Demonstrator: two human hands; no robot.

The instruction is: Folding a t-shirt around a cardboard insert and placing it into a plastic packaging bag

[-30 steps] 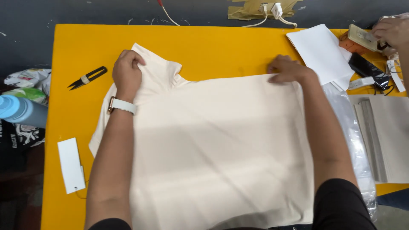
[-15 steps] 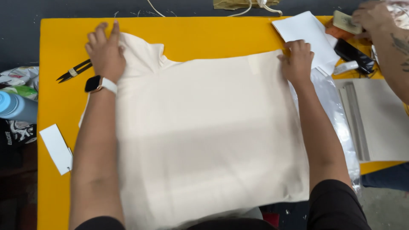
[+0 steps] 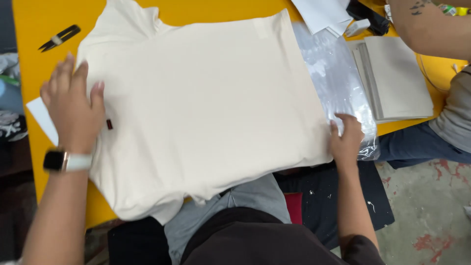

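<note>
Both my hands had come down from the top of the cream T-shirt (image 3: 206, 108) toward its near end since a sec ago. My L hand (image 3: 73, 105) lay flat w/ fingers spread on the shirt's left edge, beside a small dark tag (image 3: 109, 124); nothing gripped, palm just pressing cloth. My R hand (image 3: 346, 140) sat at the lower right corner, fingers loosely open on the edge where shirt met the clear plastic bag (image 3: 338, 83); no pinch that I could see. Shirt lay spread on the yellow table (image 3: 34, 24), its hem hanging off the near edge over my lap. Judging by that, top was already smoothed and I'd moved to the sides and bottom. Black snips (image 3: 59, 38) lay apart at upper left; a co-worker's arm (image 3: 427, 24) was over the grey boards (image 3: 397, 78) at right.
</note>
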